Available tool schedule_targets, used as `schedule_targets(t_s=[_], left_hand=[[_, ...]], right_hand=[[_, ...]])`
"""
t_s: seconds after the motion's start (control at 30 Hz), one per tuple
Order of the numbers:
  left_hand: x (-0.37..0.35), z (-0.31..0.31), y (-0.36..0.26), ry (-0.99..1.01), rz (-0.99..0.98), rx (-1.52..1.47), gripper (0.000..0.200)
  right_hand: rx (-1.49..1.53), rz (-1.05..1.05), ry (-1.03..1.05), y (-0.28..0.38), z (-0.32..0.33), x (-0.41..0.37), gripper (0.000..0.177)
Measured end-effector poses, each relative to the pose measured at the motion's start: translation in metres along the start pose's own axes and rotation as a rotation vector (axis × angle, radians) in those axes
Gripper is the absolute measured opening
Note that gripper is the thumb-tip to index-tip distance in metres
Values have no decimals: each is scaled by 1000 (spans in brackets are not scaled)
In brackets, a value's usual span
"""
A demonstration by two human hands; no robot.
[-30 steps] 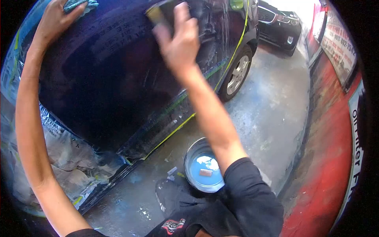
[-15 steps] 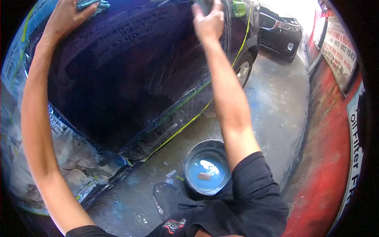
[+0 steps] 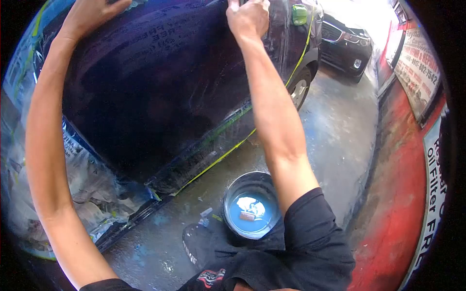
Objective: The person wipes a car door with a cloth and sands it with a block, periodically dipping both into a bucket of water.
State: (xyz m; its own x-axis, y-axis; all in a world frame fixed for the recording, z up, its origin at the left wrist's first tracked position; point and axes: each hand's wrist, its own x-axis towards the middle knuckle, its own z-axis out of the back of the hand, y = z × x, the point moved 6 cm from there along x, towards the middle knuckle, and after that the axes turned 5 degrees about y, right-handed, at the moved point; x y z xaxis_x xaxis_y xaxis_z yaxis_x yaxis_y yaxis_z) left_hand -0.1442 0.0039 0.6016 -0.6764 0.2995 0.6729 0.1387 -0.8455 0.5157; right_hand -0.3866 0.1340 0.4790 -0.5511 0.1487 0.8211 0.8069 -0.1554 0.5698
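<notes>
My left hand (image 3: 93, 17) is at the upper left of a dark, wet car door panel (image 3: 145, 106), partly cut off by the top of the view. A corner of a light blue cloth (image 3: 134, 3) shows at its fingers. My right hand (image 3: 249, 20) is closed against the panel's upper right, with its fingertips at the frame's edge. What it grips is hidden now; a greyish pad showed there earlier. Below my right arm stands a dark bucket (image 3: 227, 206) of bluish water, with a brownish block (image 3: 247, 216) in it.
Yellow-green tape (image 3: 218, 160) runs along the car's lower edge. Plastic and paper masking (image 3: 92, 199) covers the left side. A green-wrapped part (image 3: 299, 15) sits at upper right. Another dark car (image 3: 342, 46) is parked beyond. A red wall (image 3: 388, 213) with signs borders the right.
My right hand has shifted left and slightly up across the panel. My left hand sits a little farther right and higher in view, and less of the cloth shows. The view has shifted slightly.
</notes>
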Motion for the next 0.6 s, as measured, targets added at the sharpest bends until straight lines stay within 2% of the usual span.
schedule_targets(t_s=[0.07, 0.13, 0.2, 0.23, 0.27, 0.33, 0.37, 0.43, 0.47, 0.5, 0.57, 0.6], left_hand=[[0, -1, -4, -1, -13, 7, 29], [-3, 7, -15, -7, -16, -6, 29], [2, 3, -19, 5, -25, -26, 29], [4, 2, -16, 9, -21, -29, 29], [3, -3, -2, 9, -25, -31, 29], [2, -18, 34, 2, -39, -54, 29], [7, -30, 77, -24, -63, -109, 29], [1, -66, 148, -35, -131, -215, 29], [2, -59, 134, -28, -152, -137, 30], [2, -51, 119, -24, -173, -59, 31], [-4, -20, 42, 51, -172, 188, 34], [-4, -16, 40, 27, -171, 183, 34]], right_hand=[[22, 53, 10, 22, 4, -28, 68], [20, 407, -17, 65, 9, -89, 72], [50, 536, 49, 67, 9, -105, 76], [-24, 550, 37, 58, 6, -86, 77], [-88, 511, -26, 46, 3, -63, 78], [-100, 301, -48, 1, -5, -7, 74], [-61, 180, 31, -12, -7, 13, 73], [-66, 119, 21, -8, -4, 6, 75], [-69, 86, 17, -6, -6, -3, 76], [-98, 203, -27, -8, -20, -28, 83], [-84, 435, -42, 37, -8, -105, 90], [2, 539, 60, 37, -7, -125, 94]])
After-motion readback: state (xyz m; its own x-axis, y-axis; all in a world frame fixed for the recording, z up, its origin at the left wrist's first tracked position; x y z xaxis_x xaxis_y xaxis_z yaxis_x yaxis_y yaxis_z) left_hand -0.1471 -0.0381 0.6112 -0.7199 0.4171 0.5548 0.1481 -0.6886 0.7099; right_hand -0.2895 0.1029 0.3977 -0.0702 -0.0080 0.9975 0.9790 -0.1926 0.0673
